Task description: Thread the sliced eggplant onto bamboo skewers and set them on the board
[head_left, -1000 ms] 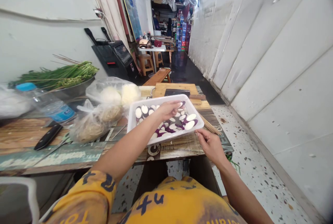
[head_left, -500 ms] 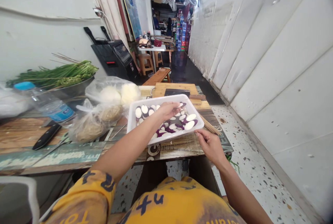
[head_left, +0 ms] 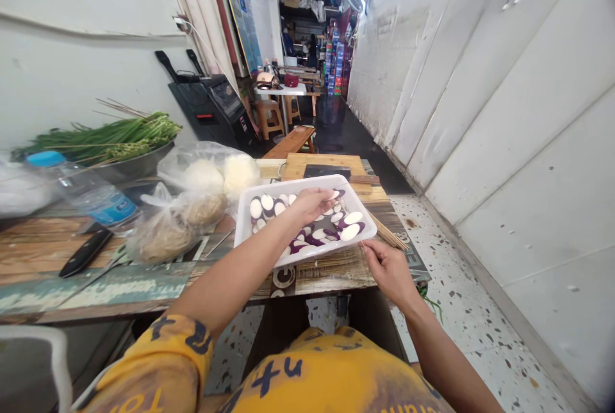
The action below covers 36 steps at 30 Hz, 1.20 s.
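A white plastic tray (head_left: 244, 234) of sliced eggplant (head_left: 352, 230), white-fleshed with purple skin, lies in front of me. My left hand (head_left: 313, 204) reaches over it, fingers closed on an eggplant slice (head_left: 338, 194) near the far right corner. Part of the other slices is hidden under my left forearm. Just outside the tray's near right corner, my right hand (head_left: 388, 267) is closed in a pinch on a thin skewer (head_left: 362, 244), of which only a short end shows. A bundle of bamboo skewers (head_left: 390, 232) lies right of the tray.
Behind the tray are a cutting board (head_left: 327, 160) and a cleaver (head_left: 364, 178). To the left sit plastic bags of food (head_left: 166, 227), a black-handled knife (head_left: 86, 253), a water bottle (head_left: 103, 202) and a metal bowl (head_left: 144, 160) of greens. The table (head_left: 317, 272) ends close to my body.
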Motion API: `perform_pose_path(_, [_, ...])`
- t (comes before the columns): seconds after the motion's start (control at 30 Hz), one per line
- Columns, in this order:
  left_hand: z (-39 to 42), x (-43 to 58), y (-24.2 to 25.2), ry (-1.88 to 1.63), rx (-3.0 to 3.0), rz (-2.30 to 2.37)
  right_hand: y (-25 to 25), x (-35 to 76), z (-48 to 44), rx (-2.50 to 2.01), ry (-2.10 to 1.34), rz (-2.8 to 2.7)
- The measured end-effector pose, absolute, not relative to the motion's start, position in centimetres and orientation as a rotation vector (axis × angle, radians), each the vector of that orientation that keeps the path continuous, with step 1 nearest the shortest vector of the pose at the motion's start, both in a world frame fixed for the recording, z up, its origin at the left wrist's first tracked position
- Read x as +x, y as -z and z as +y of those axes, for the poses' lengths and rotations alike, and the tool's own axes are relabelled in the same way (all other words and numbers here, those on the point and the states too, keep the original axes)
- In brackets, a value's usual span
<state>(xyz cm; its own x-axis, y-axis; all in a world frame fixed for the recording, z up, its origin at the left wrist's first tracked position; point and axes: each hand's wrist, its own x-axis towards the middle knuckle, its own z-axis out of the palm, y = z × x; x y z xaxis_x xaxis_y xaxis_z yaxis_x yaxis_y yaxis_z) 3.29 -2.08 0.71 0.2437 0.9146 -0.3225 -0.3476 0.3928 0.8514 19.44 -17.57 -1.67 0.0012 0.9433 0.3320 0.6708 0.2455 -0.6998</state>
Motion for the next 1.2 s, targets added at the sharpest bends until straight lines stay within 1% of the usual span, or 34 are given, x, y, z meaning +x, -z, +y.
perform_pose_path(0.6, [-2.3, 3.6, -0.7, -1.008, 0.709, 0.954, 1.6, 19.1, -17.7, -1.511, -0.425, -1.73])
perform_pose_path(0.93, [-2.7, 3.7, -1.0, -0.99, 0.699, 0.924, 2.9, 18.2, -17.3, -1.546, -0.246, -1.754])
perform_pose_path(1.2, [-2.9, 3.8, -1.1, -0.957, 0.743, 0.901, 2.5, 17.9, -17.1, -1.58, -0.156, -1.763])
